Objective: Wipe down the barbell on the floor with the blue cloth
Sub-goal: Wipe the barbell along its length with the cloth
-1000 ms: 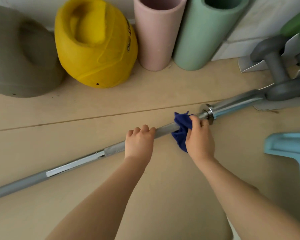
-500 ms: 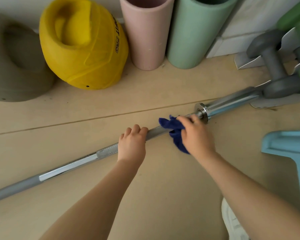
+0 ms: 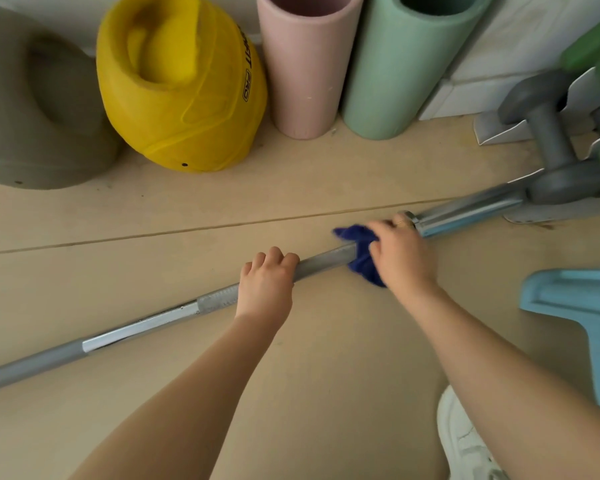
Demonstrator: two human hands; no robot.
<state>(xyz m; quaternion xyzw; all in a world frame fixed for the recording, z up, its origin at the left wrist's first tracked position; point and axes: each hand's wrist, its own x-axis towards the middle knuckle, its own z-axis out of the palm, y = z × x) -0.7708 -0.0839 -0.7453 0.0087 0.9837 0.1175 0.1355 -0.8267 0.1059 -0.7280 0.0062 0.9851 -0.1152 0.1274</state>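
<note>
A long steel barbell (image 3: 146, 325) lies slantwise on the pale wooden floor, from lower left up to the right. My left hand (image 3: 266, 287) grips its shaft near the middle. The dark blue cloth (image 3: 361, 252) is bunched round the shaft just left of the collar. My right hand (image 3: 400, 252) holds the cloth against the bar, fingers curled over it and reaching the collar. The chrome sleeve (image 3: 465, 211) runs on to the right under a grey dumbbell.
Against the far wall stand a grey ball (image 3: 32, 109), a dented yellow ball (image 3: 181, 88), a pink foam roller (image 3: 305, 64) and a green one (image 3: 402, 64). A grey dumbbell (image 3: 551, 147) sits at right, a light blue object (image 3: 582, 306) lower right, a white shoe (image 3: 465, 441) below.
My right hand has slid the cloth a little left along the shaft and turned over it. The left hand keeps its grip. The view has shifted slightly.
</note>
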